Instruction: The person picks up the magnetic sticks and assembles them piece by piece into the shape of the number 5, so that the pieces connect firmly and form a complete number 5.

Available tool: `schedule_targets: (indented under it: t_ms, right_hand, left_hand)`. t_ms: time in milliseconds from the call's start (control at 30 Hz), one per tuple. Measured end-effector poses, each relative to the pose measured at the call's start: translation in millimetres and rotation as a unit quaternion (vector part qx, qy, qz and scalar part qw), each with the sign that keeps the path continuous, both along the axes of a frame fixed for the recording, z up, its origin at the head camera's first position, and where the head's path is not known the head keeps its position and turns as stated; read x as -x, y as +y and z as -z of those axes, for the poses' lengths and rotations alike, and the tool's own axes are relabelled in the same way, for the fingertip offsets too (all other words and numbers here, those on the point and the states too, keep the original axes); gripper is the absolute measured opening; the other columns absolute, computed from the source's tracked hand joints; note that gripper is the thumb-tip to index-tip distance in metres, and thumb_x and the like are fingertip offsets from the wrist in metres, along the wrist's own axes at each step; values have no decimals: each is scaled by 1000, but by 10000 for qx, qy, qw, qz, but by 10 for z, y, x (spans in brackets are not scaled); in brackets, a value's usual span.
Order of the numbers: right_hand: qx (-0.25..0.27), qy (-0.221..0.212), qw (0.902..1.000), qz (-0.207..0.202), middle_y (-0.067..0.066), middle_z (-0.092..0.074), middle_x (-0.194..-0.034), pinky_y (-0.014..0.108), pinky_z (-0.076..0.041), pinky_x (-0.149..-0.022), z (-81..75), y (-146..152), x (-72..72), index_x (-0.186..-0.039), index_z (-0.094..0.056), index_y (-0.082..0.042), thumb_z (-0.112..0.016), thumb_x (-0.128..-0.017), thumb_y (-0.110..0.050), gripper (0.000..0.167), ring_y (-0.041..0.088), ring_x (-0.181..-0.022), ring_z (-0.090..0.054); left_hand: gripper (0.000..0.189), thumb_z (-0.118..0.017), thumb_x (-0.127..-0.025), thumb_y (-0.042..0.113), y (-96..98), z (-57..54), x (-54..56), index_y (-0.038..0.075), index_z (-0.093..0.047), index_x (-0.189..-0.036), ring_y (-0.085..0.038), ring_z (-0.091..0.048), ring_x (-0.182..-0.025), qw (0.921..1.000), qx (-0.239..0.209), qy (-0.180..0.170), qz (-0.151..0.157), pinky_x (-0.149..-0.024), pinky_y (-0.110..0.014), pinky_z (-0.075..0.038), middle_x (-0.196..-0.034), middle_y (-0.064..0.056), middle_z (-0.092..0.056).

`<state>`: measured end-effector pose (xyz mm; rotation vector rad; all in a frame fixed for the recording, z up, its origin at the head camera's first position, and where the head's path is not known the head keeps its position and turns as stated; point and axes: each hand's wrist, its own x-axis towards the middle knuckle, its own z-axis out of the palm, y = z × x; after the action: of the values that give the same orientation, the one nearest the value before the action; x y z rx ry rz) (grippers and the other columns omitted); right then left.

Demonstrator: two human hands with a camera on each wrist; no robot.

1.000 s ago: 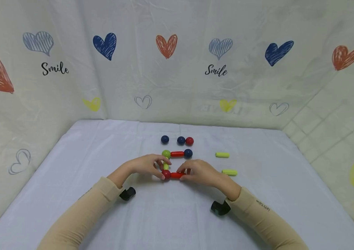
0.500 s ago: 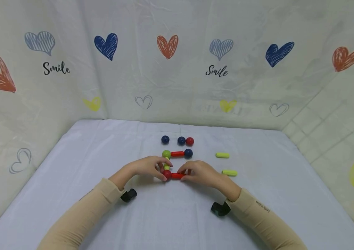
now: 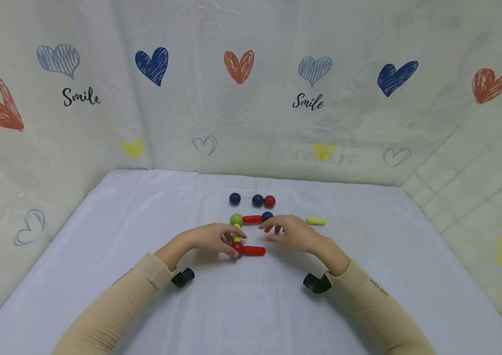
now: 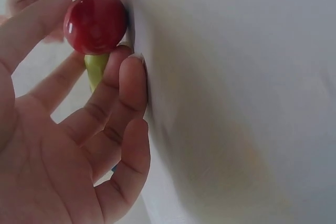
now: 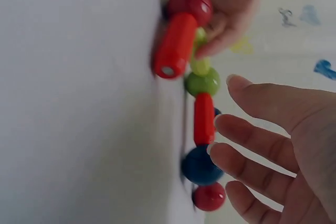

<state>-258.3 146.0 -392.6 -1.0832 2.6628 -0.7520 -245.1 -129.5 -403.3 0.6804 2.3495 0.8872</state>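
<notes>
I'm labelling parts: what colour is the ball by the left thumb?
The ball is red, clearest in the left wrist view.

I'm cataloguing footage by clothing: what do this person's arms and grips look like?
The left sleeve and right sleeve are long and beige, each with small dark markings. A black device sits at each wrist. The left grip and right grip show no gloves.

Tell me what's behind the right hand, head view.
A glossy navy ball, partly covered by the right hand, and a lime cylindrical rod farther back. Anything fully behind the hand is hidden.
</notes>
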Motion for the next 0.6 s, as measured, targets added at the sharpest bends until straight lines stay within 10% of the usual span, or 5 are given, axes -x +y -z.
schedule_targets:
  t_ms: [367,600]
  right_hand:
    - [883,-39,9827,1626,11,-70,-111,38,-54,-79,31,5,396,-128,-69,-6,-72,-98,-17,32,28,-95,-63]
    - [379,-140,9753,2173,19,-61,-133,46,-53,-91,135,-46,645,-136,-64,-6,-72,-97,-19,42,34,-105,-62]
  left_hand:
    - [41,-74,-96,27,21,31,-20,19,-65,-135,-17,-55,-103,9999,86,64,-47,-93,-40,-45,-112,5,-64]
    - [34,-73,-97,30,39,82,-17,22,-71,-130,-17,-54,-105,9999,53,157,-8,-94,-42,-44,-109,6,-64]
